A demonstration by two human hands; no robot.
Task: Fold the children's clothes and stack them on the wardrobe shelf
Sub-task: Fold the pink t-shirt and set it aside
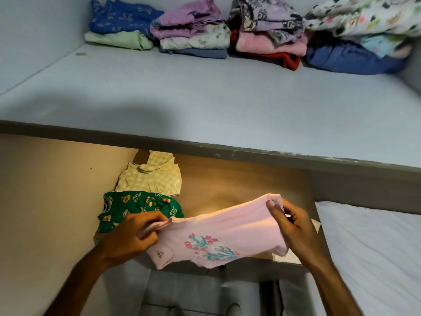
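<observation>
A small pink shirt (227,231) with a teal and pink flower print hangs stretched between both hands over a brown lower shelf (246,181). My left hand (134,233) pinches its left edge. Its upper right corner is gripped by my right hand (289,222). On that lower shelf, left of the shirt, lie a green printed garment (136,206) and, behind it, a pale green checked one (152,176). The pale upper wardrobe shelf (205,99) carries several stacks of folded clothes (250,30) along its back.
The upper shelf's grey front edge (227,151) juts out above the lower shelf. A beige side wall (45,190) closes off the left. At the right lies a white sheeted mattress (376,247). A white paper (289,256) peeks out under the shirt.
</observation>
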